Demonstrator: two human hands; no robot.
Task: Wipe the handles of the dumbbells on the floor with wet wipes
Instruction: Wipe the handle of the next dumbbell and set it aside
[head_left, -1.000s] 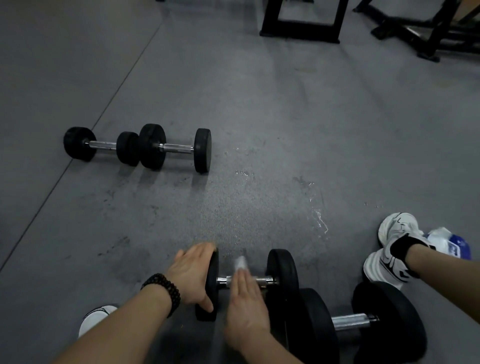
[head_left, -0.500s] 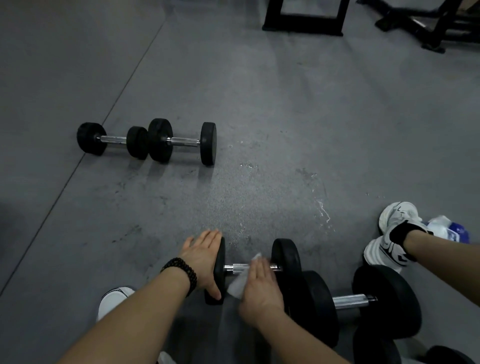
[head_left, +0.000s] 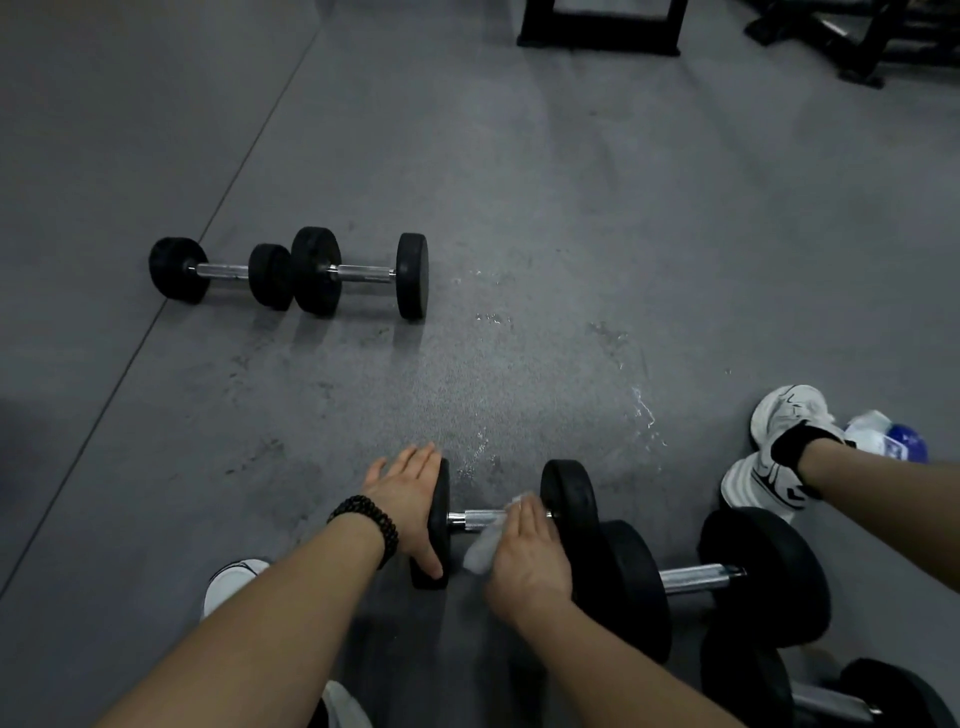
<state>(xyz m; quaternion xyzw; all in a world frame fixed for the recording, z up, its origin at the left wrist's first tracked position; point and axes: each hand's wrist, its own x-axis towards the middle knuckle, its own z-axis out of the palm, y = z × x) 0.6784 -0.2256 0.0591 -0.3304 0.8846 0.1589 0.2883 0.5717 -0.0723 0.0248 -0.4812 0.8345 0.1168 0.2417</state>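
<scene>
**Inspector:** State of the hands?

**Assistant:** Left hand (head_left: 410, 499) lay flat, fingers spread, against the near dumbbell's (head_left: 519, 519) left plate. Right hand (head_left: 524, 556) pressed a wet wipe (head_left: 480, 551) onto the handle (head_left: 480, 518).

**Inspector:** Its axis?

**Assistant:** It ran left-right between both hands; the right was nearer.

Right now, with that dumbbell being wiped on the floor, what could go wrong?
1. The dumbbell has round ends; only the left hand against one end steadies it, so it may roll.
2. The right hand works the wipe close to the next dumbbell, so fingers could get pinched between the ends.
3. Wet patches glisten on the floor near a shoe; someone might slip.
</scene>
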